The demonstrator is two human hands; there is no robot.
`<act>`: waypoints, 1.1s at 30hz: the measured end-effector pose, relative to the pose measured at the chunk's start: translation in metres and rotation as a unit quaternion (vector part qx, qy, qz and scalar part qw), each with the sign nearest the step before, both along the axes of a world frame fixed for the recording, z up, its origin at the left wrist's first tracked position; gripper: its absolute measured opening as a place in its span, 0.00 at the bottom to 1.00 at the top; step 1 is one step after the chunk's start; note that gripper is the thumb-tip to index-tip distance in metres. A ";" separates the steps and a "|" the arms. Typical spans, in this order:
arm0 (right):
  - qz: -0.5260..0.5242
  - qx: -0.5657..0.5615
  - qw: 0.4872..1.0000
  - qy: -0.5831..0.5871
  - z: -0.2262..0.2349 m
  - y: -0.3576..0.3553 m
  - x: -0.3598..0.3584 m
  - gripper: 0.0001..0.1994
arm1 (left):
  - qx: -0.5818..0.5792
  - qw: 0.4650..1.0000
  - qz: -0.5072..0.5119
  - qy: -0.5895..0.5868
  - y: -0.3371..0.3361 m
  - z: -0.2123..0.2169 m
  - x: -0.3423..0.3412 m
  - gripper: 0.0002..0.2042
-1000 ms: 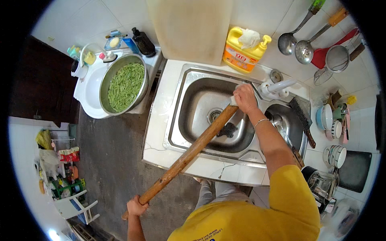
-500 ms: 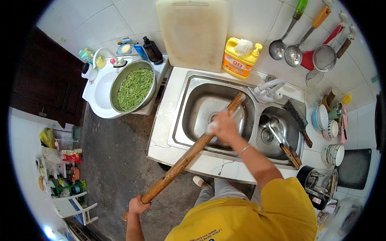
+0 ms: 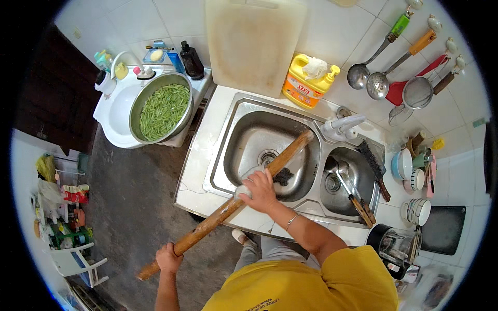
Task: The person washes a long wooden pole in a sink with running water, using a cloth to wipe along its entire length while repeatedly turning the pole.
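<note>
A long, thick wooden rod (image 3: 210, 223), shaped like a big rolling pin, lies slanted across the sink's front edge. Its upper end is over the large sink basin (image 3: 244, 137); the lower end hangs over the floor. My left hand (image 3: 169, 258) is closed round it close to the lower end. About midway along, my right hand (image 3: 258, 192) is wrapped over the rod with a whitish cloth or sponge (image 3: 241, 192) pressed against the wood. Beneath the rod, a dark patch (image 3: 283, 176) shows on the basin floor; what it is I cannot tell.
In the small basin (image 3: 332, 199) rest long-handled utensils, beside a dark brush (image 3: 372, 160). A faucet (image 3: 342, 127), yellow detergent jug (image 3: 308, 83) and cutting board (image 3: 254, 46) stand behind. Left, a metal bowl of cut green beans (image 3: 163, 111) sits on the washbasin (image 3: 116, 111). Ladles (image 3: 377, 85) hang right.
My right hand has slid down the rod with the cloth, from over the large basin toward its front edge. The rod's lower end has shifted left. The whole view has moved slightly.
</note>
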State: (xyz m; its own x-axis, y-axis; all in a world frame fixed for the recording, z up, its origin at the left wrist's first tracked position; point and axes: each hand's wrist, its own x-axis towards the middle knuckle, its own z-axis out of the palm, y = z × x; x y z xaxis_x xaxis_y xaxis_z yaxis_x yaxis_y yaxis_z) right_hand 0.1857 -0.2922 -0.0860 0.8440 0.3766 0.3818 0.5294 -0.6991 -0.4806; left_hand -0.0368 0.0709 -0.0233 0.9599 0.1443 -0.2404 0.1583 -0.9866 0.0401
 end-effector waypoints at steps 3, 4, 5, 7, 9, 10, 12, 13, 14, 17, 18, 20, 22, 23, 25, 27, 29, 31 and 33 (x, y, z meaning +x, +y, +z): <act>0.042 -0.024 0.991 0.121 0.004 -0.047 0.040 0.17 | -0.005 1.000 -0.004 0.003 0.006 -0.005 -0.003 0.20; -0.036 -0.091 0.988 0.120 -0.006 -0.070 0.063 0.16 | -0.003 1.000 -0.002 0.005 0.005 -0.008 -0.003 0.20; -0.115 -0.158 0.973 0.119 -0.015 -0.096 0.085 0.15 | -0.008 1.000 -0.011 -0.004 0.007 -0.012 0.000 0.19; -0.096 -0.084 0.990 -0.061 -0.020 -0.146 0.115 0.13 | -0.018 0.999 -0.025 -0.017 0.009 -0.020 0.001 0.18; -0.115 -0.072 0.988 -0.069 -0.017 -0.145 0.127 0.12 | -0.002 1.000 -0.014 -0.017 0.006 -0.020 0.012 0.17; -0.123 -0.067 0.987 -0.072 -0.017 -0.141 0.124 0.12 | 0.006 1.000 -0.009 -0.017 0.004 -0.019 0.013 0.17; -0.193 -0.029 0.980 -0.049 -0.024 -0.113 0.095 0.14 | 0.015 1.000 -0.008 -0.026 0.005 -0.018 0.013 0.16; -0.173 -0.006 0.985 0.000 -0.016 -0.086 0.072 0.17 | 0.021 0.999 -0.008 -0.033 0.008 -0.014 0.015 0.15; -0.138 -0.002 0.987 0.087 -0.004 -0.057 0.046 0.23 | 0.024 0.999 -0.018 -0.033 0.008 -0.005 0.022 0.15; -0.082 -0.021 0.993 0.083 0.003 -0.005 0.000 0.33 | 0.036 0.997 -0.050 -0.037 0.011 0.029 0.046 0.15; -0.056 -0.022 0.994 0.094 0.009 -0.008 -0.001 0.31 | 0.035 0.997 -0.060 -0.044 0.012 0.032 0.049 0.15; -0.001 -0.035 0.995 0.091 0.016 -0.024 -0.001 0.28 | 0.031 0.997 -0.054 -0.038 0.013 0.029 0.048 0.16; 0.058 -0.062 0.994 0.065 0.018 -0.037 0.005 0.24 | 0.020 0.999 -0.042 -0.022 0.015 0.028 0.047 0.16; 0.056 -0.066 0.995 0.055 0.012 -0.035 0.008 0.20 | 0.009 1.000 -0.028 -0.009 0.013 0.023 0.039 0.16; 0.044 -0.072 0.996 0.040 0.001 -0.032 0.011 0.15 | -0.011 1.000 -0.023 -0.002 0.008 0.018 0.031 0.17; -0.001 -0.068 0.996 0.059 0.005 -0.023 0.017 0.12 | -0.028 0.999 -0.012 0.011 0.006 0.017 0.026 0.17; -0.035 -0.099 0.976 0.190 0.010 -0.021 0.025 0.13 | -0.045 0.999 0.001 0.031 0.001 0.015 0.023 0.18; -0.198 0.260 0.869 0.370 0.012 -0.028 0.034 0.19 | -0.064 0.997 0.011 0.032 -0.001 0.009 0.023 0.18; -0.010 0.338 0.882 0.328 0.022 -0.050 0.033 0.20 | -0.071 0.996 0.031 0.048 0.002 0.007 0.014 0.19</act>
State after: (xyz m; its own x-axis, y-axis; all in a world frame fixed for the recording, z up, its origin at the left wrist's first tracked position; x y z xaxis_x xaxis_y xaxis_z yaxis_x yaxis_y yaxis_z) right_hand 0.2189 -0.3427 -0.0644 0.9706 0.2332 -0.0602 -0.0275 -0.1411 -0.9896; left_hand -0.0227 0.0732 -0.0168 0.9215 0.1608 -0.3534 0.2292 -0.9600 0.1609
